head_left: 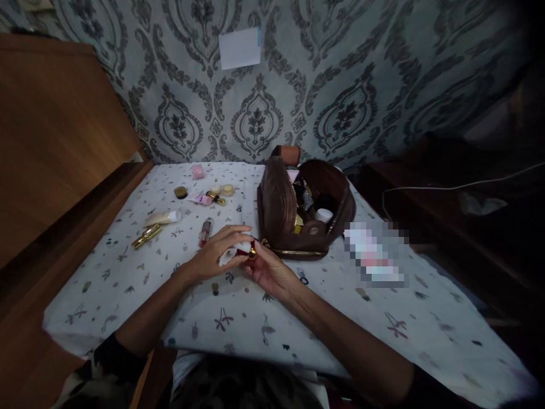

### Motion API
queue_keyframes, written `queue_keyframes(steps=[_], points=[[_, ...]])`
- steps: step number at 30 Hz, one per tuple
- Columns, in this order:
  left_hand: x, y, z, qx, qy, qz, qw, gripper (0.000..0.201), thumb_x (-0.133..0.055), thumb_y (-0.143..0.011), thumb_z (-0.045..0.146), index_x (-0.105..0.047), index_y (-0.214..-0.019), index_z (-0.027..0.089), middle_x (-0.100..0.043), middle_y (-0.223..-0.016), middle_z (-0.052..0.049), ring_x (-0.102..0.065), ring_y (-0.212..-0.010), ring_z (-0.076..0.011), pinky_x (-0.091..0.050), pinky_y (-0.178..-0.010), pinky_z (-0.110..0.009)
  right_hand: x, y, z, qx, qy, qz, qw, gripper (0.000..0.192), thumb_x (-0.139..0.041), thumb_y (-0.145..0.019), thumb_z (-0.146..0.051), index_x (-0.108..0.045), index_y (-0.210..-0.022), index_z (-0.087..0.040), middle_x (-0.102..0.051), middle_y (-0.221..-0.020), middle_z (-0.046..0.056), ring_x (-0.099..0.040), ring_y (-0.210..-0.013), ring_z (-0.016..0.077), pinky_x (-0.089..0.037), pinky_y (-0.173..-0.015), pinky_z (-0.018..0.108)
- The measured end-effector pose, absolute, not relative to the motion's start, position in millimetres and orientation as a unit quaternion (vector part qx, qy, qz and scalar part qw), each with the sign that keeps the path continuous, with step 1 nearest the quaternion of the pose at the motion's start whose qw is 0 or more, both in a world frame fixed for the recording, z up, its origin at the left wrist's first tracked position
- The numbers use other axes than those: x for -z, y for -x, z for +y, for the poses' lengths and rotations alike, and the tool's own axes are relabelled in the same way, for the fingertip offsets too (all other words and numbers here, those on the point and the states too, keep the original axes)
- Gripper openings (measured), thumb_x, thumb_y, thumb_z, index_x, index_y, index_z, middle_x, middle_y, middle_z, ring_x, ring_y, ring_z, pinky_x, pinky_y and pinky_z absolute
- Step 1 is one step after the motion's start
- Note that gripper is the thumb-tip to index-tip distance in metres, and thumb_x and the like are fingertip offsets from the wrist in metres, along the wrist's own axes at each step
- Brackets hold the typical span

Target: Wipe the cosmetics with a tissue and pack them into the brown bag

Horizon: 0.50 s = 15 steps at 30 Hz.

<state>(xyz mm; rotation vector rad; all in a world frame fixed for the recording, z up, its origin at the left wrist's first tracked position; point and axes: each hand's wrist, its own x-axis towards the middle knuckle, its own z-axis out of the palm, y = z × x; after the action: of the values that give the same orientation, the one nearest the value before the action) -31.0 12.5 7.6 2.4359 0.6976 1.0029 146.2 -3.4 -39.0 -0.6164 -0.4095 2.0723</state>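
Head view: left hand (215, 254) clutches a white tissue (226, 258); right hand (267, 268) pinches a small red-and-gold item (247, 251), perhaps a lipstick, just before the open brown pouch (275, 213) on the counter (340, 318). Inside the pouch, a white cap (324, 215). Left of the pouch: cream tube (164, 217), gold tube (146, 236), little jars (228, 190).

So the bench (298, 318) has a white cloth with little printed motifs over it. On it: an open brown pouch (304, 210) near the back, a cream tube (164, 217), a gold lipstick (146, 236), a lip gloss (205, 232), a pink box (197, 171) and some small jars (222, 190) further left.
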Motion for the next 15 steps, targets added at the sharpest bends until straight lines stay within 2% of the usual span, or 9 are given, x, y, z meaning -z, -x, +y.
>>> queue_keyframes(steps=[4,8,12,15], points=[[-5.8,33.5,15.5,-0.348,-0.860,0.281,0.243,0.046,-0.063,-0.090,0.034,-0.052,-0.132,0.020,-0.060,-0.125,-0.014,-0.056,-0.120,-0.0259,-0.045,-0.102,-0.042,40.7,-146.8,-2.6,-0.837,0.255,-0.154,0.460,0.032,-0.090,-0.063,-0.026,-0.066,-0.084,-0.022,-0.072,-0.085,-0.003,-0.064,-0.069,0.0095,-0.050,-0.058,0.020],[-0.6,38.0,21.3,-0.323,-0.844,0.333,0.270,0.059,-0.071,-0.083,0.041,-0.050,-0.133,0.018,-0.060,-0.126,-0.013,-0.058,-0.117,-0.0264,-0.046,-0.100,-0.039,44.2,-146.9,-0.8,-0.833,0.252,-0.154,0.468,0.031,-0.089,-0.063,-0.021,-0.066,-0.084,-0.023,-0.072,-0.092,-0.003,-0.064,-0.074,0.0089,-0.053,-0.063,0.020],[0.6,41.9,24.7,-0.303,-0.828,0.368,0.294,0.059,-0.074,-0.079,0.046,-0.053,-0.127,0.019,-0.064,-0.119,-0.009,-0.061,-0.109,-0.0250,-0.049,-0.094,-0.036,45.5,-146.5,-0.2,-0.831,0.255,-0.139,0.475,0.036,-0.088,-0.063,-0.014,-0.068,-0.091,-0.024,-0.072,-0.098,-0.001,-0.065,-0.079,0.0099,-0.055,-0.067,0.020],[0.7,43.8,25.8,-0.300,-0.827,0.371,0.297,0.058,-0.072,-0.080,0.047,-0.053,-0.127,0.020,-0.064,-0.121,-0.009,-0.061,-0.110,-0.0252,-0.048,-0.096,-0.036,44.3,-145.5,0.1,-0.832,0.251,-0.134,0.475,0.038,-0.089,-0.063,-0.019,-0.068,-0.094,-0.023,-0.072,-0.099,0.000,-0.065,-0.080,0.0109,-0.055,-0.066,0.020]])
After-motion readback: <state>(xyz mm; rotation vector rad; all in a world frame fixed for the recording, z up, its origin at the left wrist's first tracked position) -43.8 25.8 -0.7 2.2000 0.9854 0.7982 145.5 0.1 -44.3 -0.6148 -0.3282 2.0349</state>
